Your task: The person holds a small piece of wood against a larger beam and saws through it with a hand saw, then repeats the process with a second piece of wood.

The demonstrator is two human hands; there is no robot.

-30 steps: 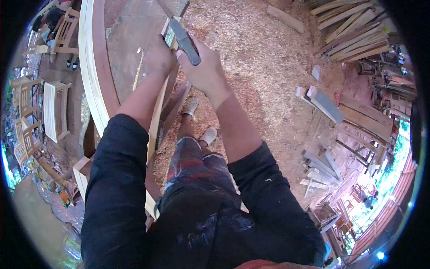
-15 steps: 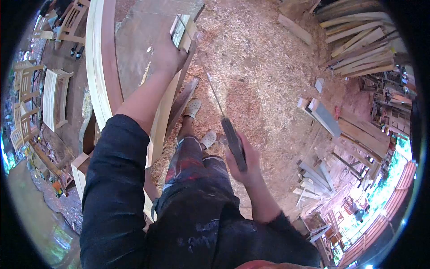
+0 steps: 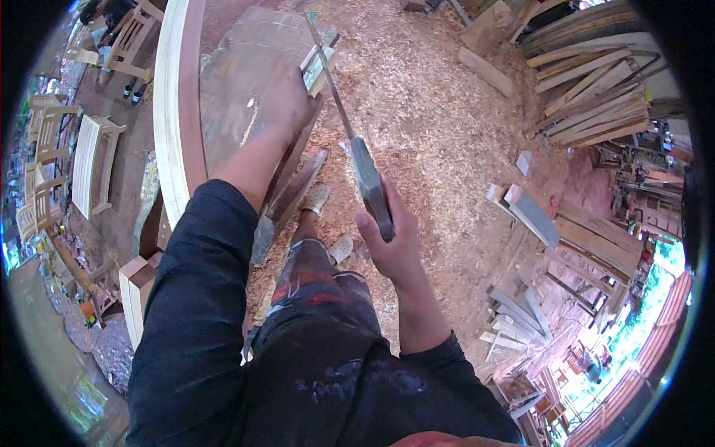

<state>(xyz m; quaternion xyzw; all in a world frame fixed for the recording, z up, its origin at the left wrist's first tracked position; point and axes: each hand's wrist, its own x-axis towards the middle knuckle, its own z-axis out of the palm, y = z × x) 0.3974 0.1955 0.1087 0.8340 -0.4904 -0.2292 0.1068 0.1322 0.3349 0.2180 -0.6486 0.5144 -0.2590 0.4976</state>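
My right hand point(image 3: 392, 242) grips the grey handle of a hand saw point(image 3: 370, 185); its thin blade runs up and away to the end of a pale wooden piece point(image 3: 316, 65). My left hand point(image 3: 287, 100) presses down on that piece, holding it against the workbench top point(image 3: 231, 82). The blade sits at the piece's end, just right of my left fingers. My legs and light shoes show below, standing on sawdust.
A long curved pale board point(image 3: 173, 112) runs along the bench's left side. Sawdust point(image 3: 432, 127) covers the floor. Stacked planks point(image 3: 588, 74) lie top right, more offcuts point(image 3: 532, 212) at right. Wooden chairs and a bench point(image 3: 89, 164) stand at left.
My right hand pulled the saw far back toward my body, then pushed it forward again part way. My left hand has stayed on the wooden piece.
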